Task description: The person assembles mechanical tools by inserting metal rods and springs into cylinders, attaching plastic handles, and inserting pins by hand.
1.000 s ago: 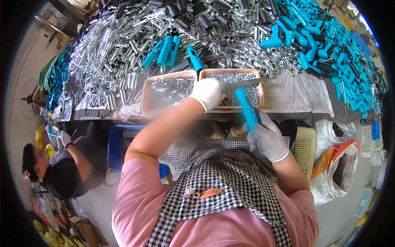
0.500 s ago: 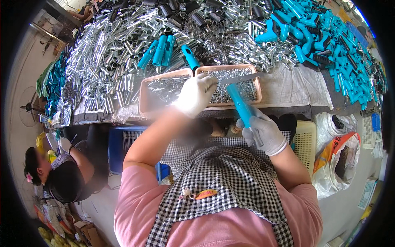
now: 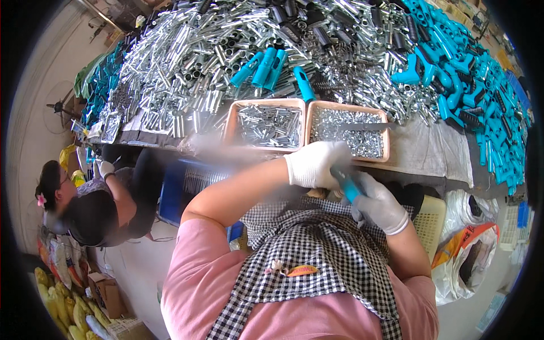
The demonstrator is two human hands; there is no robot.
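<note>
My right hand (image 3: 381, 205), in a grey-white glove, grips a teal tube-shaped handle part (image 3: 351, 191) in front of my apron. Close to the tube's upper end is my left hand (image 3: 318, 164), in a white glove, its fingers curled and blurred. Whatever they may pinch is too smeared to make out. Beyond the hands, on the table, lie two shallow pinkish trays: the left tray (image 3: 230, 126) holds small metal pins, the right tray (image 3: 387, 148) small shiny metal pieces. A flat metal strip (image 3: 365, 127) lies across the right tray.
A heap of metal tubes (image 3: 187, 62) covers the table behind the trays, with several teal tubes (image 3: 264, 69) on it. Teal handle parts (image 3: 462, 85) are piled at right. A blue crate (image 3: 173, 192), yellow basket (image 3: 429, 224) and white sack (image 3: 464, 272) stand below. A co-worker (image 3: 93, 209) sits at left.
My left hand has left the right tray and come down to the tube's upper end. The tube and my right hand sit slightly lower and further right in view, which has shifted.
</note>
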